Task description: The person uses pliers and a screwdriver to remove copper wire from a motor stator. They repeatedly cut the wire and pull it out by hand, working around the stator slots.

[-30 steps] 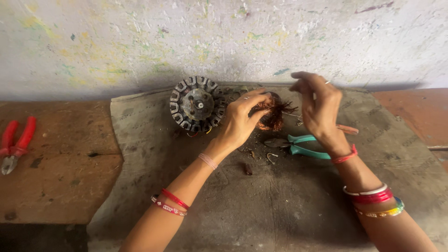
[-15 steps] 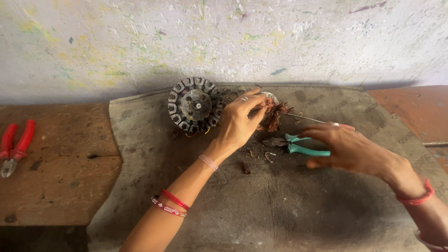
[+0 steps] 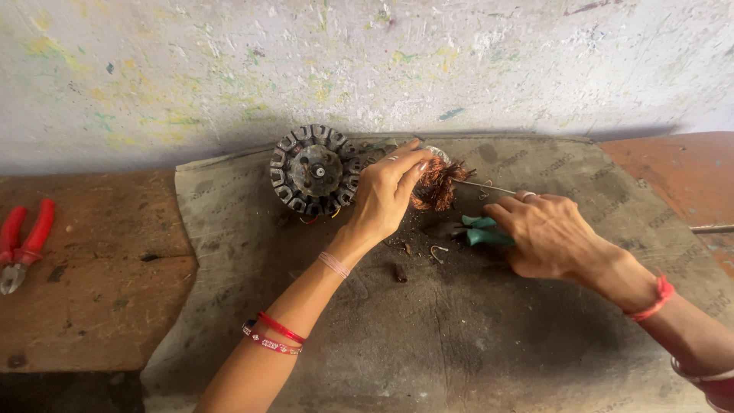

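My left hand (image 3: 388, 193) grips a tangled bundle of copper wire (image 3: 437, 183) and holds it just above the grey mat (image 3: 428, 329). A round slotted metal motor core (image 3: 314, 169) lies on the mat directly left of that hand. My right hand (image 3: 544, 231) rests lower right of the bundle, with its fingers closing over the green-handled pliers (image 3: 482, 231) that lie on the mat. A thin metal rod (image 3: 483, 186) lies just beyond that hand.
Red-handled pliers (image 3: 23, 243) lie at the far left on the brown wooden surface (image 3: 84, 291). Small wire scraps (image 3: 419, 252) are scattered on the mat under the hands. A paint-flecked wall (image 3: 367, 61) rises right behind the mat.
My right hand has come down from beside the wire bundle to the green-handled pliers on the mat. The left hand has kept its hold on the bundle.
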